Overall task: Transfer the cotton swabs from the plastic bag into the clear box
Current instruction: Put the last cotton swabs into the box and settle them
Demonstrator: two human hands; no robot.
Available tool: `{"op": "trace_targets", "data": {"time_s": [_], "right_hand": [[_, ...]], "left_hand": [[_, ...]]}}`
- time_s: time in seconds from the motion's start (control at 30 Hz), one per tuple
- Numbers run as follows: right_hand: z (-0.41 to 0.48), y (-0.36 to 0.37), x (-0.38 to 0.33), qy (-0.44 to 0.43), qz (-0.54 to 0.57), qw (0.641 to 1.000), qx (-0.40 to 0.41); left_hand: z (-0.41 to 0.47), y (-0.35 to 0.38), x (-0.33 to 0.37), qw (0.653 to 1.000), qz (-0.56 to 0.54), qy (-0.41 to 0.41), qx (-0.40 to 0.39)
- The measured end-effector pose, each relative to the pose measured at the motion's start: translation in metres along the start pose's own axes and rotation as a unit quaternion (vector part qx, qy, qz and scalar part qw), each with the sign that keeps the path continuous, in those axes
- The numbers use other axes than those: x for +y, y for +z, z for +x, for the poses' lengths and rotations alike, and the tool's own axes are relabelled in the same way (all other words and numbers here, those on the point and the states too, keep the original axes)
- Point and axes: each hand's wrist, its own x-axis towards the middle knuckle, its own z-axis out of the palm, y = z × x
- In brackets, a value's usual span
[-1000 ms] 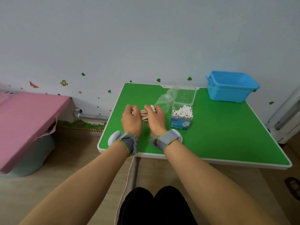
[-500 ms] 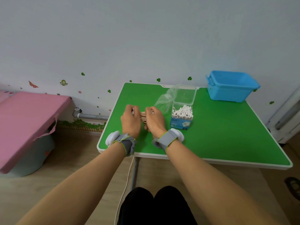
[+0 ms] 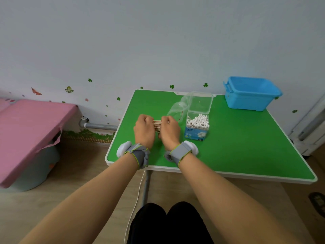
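Observation:
A bundle of wooden-stemmed cotton swabs [image 3: 157,124] lies sideways between my two hands above the green table [image 3: 237,147]. My left hand [image 3: 143,131] grips its left end and my right hand [image 3: 169,132] grips its right end; both cotton tips are hidden in my fists. The clear box [image 3: 197,128] stands just right of my right hand, packed with upright white-tipped swabs, its hinged lid [image 3: 200,102] open toward the wall. The empty clear plastic bag [image 3: 177,108] lies crumpled behind my hands, left of the lid.
A blue plastic bin [image 3: 251,93] stands at the table's back right corner. A pink cushioned surface [image 3: 26,129] sits off the table to the left, over a pale tub. The table's white front edge [image 3: 228,175] is near my wrists.
My hands have closed tighter round the swab bundle and drawn slightly toward me; the white tips that showed above my fingers are now hidden.

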Motion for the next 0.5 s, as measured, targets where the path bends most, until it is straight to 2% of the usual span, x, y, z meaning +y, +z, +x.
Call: {"op": "trace_targets", "data": {"time_s": [0.5], "right_hand": [[-0.0014,-0.0003,-0.0037,0.001,-0.008,1.0,0.024]], "left_hand": [[-0.0015,0.0011,0.0009,0.999,0.015,0.031,0.024]]}}
